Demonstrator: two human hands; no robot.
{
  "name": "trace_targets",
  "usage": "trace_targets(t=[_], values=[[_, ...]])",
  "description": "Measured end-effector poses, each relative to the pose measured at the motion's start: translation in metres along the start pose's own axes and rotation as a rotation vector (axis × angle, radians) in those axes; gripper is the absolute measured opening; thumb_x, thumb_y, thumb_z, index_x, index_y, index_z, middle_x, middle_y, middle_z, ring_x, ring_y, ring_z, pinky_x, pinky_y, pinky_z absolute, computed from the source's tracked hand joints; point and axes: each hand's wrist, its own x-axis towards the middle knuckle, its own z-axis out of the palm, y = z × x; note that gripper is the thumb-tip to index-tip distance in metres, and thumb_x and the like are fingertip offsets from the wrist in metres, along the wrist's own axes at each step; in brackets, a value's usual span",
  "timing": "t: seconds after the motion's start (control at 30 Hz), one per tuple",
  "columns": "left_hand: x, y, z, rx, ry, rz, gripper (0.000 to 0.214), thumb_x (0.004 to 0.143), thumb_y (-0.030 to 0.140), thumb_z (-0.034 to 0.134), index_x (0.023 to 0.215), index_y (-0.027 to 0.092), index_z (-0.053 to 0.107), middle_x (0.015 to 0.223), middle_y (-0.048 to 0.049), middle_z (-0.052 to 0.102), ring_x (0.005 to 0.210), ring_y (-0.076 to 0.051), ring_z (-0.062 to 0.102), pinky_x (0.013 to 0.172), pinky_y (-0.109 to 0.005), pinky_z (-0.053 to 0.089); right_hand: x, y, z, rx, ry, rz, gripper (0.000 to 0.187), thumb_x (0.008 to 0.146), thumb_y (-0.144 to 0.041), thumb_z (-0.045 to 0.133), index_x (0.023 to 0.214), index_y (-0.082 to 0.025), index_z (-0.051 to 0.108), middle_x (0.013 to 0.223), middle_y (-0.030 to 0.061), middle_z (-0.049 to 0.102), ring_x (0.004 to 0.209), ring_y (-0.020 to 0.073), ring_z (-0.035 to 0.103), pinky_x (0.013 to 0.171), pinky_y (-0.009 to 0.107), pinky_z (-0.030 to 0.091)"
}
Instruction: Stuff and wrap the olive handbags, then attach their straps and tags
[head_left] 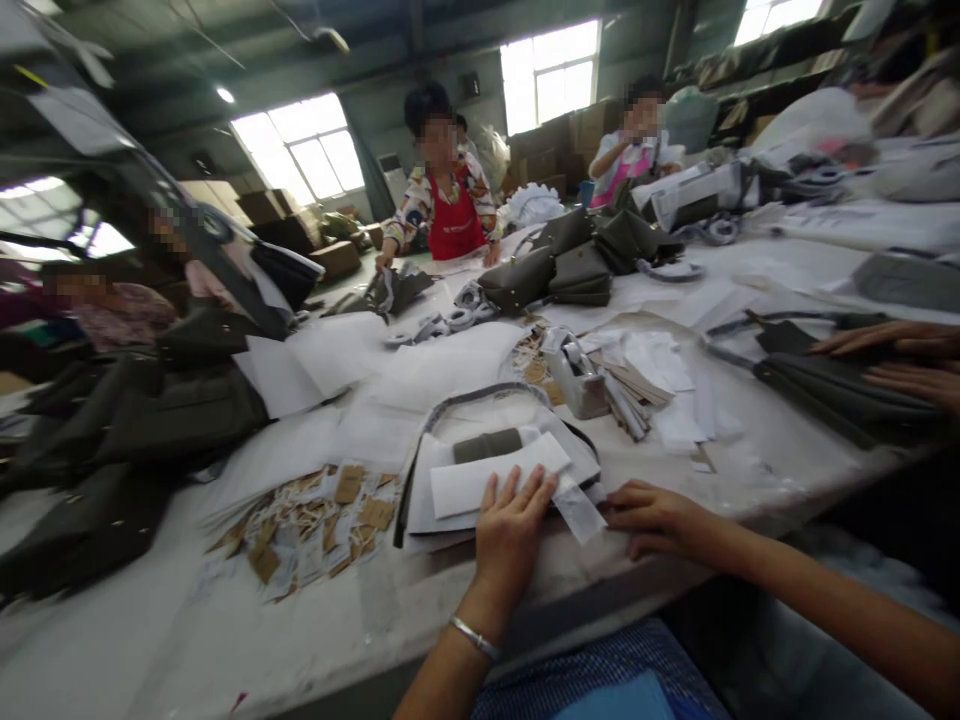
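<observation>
A dark grey-green handbag (pixel 420 490) lies in front of me with white paper over it, its wrapped handle (pixel 487 395) arching away from me. My left hand (pixel 514 520) rests flat, fingers spread, on a white padding sheet (pixel 472 480) on top of the bag. A dark strap piece (pixel 487 445) shows just beyond that sheet. At the bag's right edge, a translucent strip (pixel 581 512) hangs toward the table's front. My right hand (pixel 660 520) is beside it with bent fingers close together; what they grip is hidden.
Cardboard tags (pixel 322 520) lie left of the bag, near stacked white sheets (pixel 330 360). A tape dispenser (pixel 576 375) stands beyond it. Dark bags (pixel 180 410) pile up at left. At right, another person's hands (pixel 900 360) rest on a dark bag (pixel 840 385). People work across the table.
</observation>
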Motion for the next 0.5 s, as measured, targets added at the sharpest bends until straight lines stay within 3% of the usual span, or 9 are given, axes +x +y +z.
trace_targets(t=[0.13,0.3,0.4,0.5], values=[[-0.002,-0.001,0.007,-0.017,0.029,-0.004,0.040,0.101,0.033,0.047,0.140,0.042,0.050,0.140,0.0043,0.059,0.131,-0.023,0.055,0.112,-0.053,0.041,-0.001,0.030,0.013,-0.148,0.089,-0.212,0.035,0.089,-0.040,0.070,0.124,-0.035,0.070,0.111,0.0080,0.074,0.102,0.0206,0.069,0.080,0.026,0.060],[-0.002,-0.003,0.011,-0.011,-0.004,-0.003,0.042,0.100,0.032,0.048,0.141,0.040,0.049,0.142,0.0014,0.057,0.132,-0.025,0.053,0.112,-0.054,0.041,-0.007,0.063,0.032,-0.528,0.232,-0.488,0.028,0.093,-0.032,0.057,0.117,-0.033,0.073,0.103,0.0134,0.074,0.104,0.0105,0.067,0.084,0.013,0.050],[-0.002,-0.003,0.010,-0.009,-0.025,-0.007,0.043,0.101,0.032,0.045,0.143,0.041,0.046,0.144,0.0041,0.055,0.133,-0.024,0.052,0.112,-0.055,0.041,-0.010,0.058,0.038,-0.553,0.342,-0.462,0.038,0.088,-0.021,0.052,0.117,-0.034,0.072,0.098,0.0147,0.074,0.110,0.0085,0.064,0.093,0.013,0.044],[0.000,-0.001,0.007,0.014,-0.037,-0.002,0.043,0.101,0.032,0.047,0.143,0.041,0.046,0.144,0.0037,0.055,0.133,-0.024,0.052,0.112,-0.055,0.040,-0.006,0.036,0.039,-0.479,0.421,-0.328,0.038,0.087,-0.016,0.051,0.115,-0.032,0.070,0.094,0.0100,0.076,0.097,0.0123,0.069,0.092,0.016,0.049]])
